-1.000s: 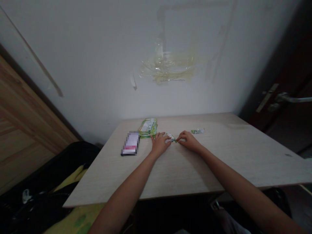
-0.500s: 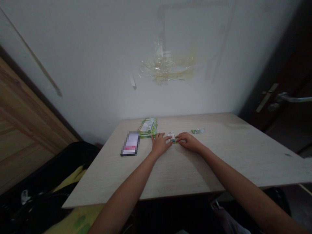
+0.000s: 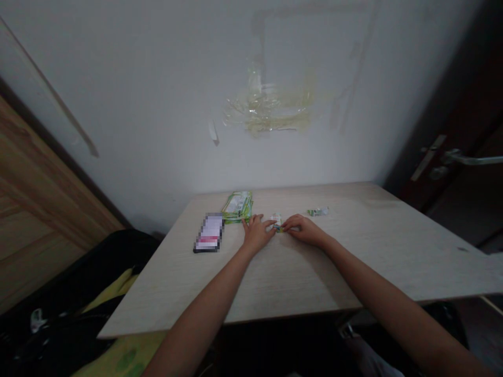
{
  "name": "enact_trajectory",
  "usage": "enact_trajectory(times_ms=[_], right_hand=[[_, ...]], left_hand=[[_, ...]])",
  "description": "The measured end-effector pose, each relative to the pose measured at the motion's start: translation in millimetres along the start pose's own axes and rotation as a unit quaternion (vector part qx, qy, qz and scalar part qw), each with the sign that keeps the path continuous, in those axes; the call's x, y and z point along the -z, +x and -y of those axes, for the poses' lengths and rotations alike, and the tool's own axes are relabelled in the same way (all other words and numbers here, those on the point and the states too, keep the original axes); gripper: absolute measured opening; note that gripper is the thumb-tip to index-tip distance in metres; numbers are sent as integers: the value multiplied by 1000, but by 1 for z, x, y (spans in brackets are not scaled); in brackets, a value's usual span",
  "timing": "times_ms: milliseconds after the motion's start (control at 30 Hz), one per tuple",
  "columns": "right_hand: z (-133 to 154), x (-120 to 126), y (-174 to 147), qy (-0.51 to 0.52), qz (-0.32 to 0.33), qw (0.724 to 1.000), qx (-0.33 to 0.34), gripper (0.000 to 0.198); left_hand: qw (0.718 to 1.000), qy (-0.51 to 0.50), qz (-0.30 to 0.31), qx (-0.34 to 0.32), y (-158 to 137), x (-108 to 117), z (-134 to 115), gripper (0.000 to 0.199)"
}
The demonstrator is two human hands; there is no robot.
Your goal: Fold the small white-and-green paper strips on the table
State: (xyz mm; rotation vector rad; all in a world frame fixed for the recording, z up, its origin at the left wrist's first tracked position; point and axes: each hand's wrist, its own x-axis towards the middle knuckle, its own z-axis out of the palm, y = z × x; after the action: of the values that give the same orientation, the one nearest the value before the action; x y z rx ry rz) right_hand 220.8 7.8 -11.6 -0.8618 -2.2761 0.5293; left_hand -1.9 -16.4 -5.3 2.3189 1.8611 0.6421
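Note:
A small white and green plastic packet lies on the table between my two hands. From the left, my left hand rests on the tabletop with its fingers spread. Its thumb touches the packet, and its other fingers lie close to a stack of green and white packets. My right hand has its fingertips pinched together at the packet's near right corner. Part of the packet is hidden by the fingertips. A phone, blurred out, lies left of my left hand.
A folded or crumpled small green packet lies to the right on the pale wooden table. Behind it rises a wall with tape remnants. A dark door with a handle stands at the right.
The hands stay almost in place over the small packet. My right fingertips have closed slightly at its corner. The view has shifted a little.

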Motion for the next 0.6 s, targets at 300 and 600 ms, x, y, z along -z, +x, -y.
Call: enact_trajectory(times_ms=[300,600], right_hand=[[2,-1,-1,24,4,1000,4,22],[-13,-5,-3,-59,-64,996,-12,35]], left_hand=[[1000,1,8,7,1,-1,0,34],[999,-8,39,-4,3,5,2,31]])
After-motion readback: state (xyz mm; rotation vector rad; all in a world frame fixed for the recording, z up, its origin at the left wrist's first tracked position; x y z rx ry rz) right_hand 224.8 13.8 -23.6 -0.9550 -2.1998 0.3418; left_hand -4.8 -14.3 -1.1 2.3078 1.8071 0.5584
